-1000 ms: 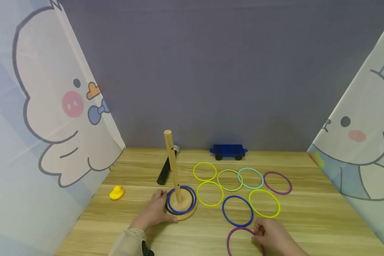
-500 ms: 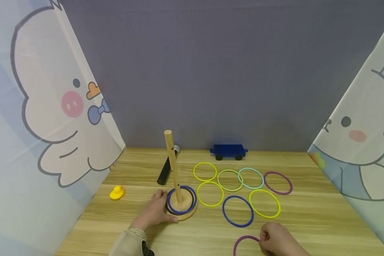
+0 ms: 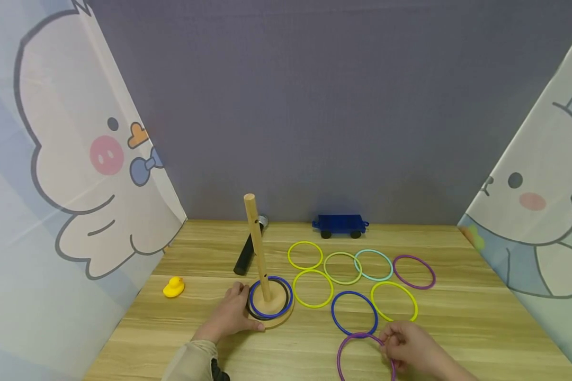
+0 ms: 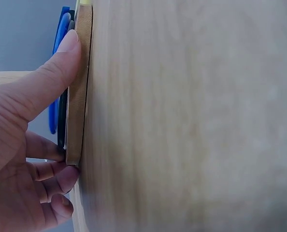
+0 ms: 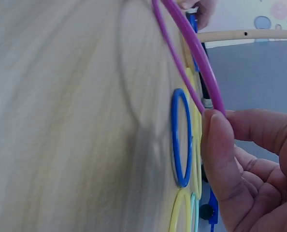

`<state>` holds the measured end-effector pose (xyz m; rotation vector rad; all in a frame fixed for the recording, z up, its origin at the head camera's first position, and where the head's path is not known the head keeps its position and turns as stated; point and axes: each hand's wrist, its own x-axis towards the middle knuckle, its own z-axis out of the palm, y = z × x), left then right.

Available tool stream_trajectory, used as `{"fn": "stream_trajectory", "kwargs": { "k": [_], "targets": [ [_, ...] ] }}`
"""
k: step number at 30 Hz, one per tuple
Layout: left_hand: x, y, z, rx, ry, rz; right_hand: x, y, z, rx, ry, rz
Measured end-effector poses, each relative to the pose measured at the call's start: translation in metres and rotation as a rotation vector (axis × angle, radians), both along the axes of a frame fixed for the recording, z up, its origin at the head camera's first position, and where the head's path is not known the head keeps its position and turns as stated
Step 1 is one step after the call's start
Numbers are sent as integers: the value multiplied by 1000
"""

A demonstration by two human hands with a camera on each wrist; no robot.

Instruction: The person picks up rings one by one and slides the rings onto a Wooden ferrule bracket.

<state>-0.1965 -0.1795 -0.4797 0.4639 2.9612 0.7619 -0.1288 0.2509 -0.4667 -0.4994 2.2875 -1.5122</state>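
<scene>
**Inspector:** The surface was a wood-grain table (image 3: pixel 457 317), with a grey backdrop and cartoon-printed side panels. What of the hands?

**Assistant:** The left hand (image 3: pixel 231 315) rested against the wooden base (image 3: pixel 281 317) of the peg stand, thumb and fingertips pressed to its edge. The right hand (image 3: pixel 410 349) pinched a purple ring (image 3: pixel 343 349) between thumb and fingers, raised off the table near the front edge.

**Inspector:** Progress?

**Assistant:** By my judgement, early. A blue ring (image 3: pixel 286 296) and a black one (image 3: pixel 250 312) sat around the peg (image 3: pixel 256 243). Seven lay loose: four yellow, one teal, one blue, one purple.

**Inspector:** Anything obscured?

**Assistant:** The held ring's lower arc was cut off by the head view's edge. A dark cylinder (image 3: pixel 243 259) behind the peg could not be identified. A yellow duck (image 3: pixel 173 287) and blue toy wagon (image 3: pixel 339 225) stood apart.
</scene>
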Motion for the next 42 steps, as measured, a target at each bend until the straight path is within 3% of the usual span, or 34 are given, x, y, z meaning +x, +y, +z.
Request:
{"fn": "stream_trajectory", "kwargs": {
  "k": [4,10,20,27,42],
  "targets": [
    [0,-1,0,3,0,-2,-7,1,7,-123,-67,23],
    [-1,-1,-3,5,8,-1,-15,-1,22,-206,-122,-17],
    [0,0,-3,7,-1,0,-29,-13,45,-262,-87,-111],
    [0,2,-1,13,-8,-2,-37,-25,63,-237,-63,-179],
    [-1,0,-3,20,-4,-6,-54,-62,109,-259,-36,-230]
  ]
}}
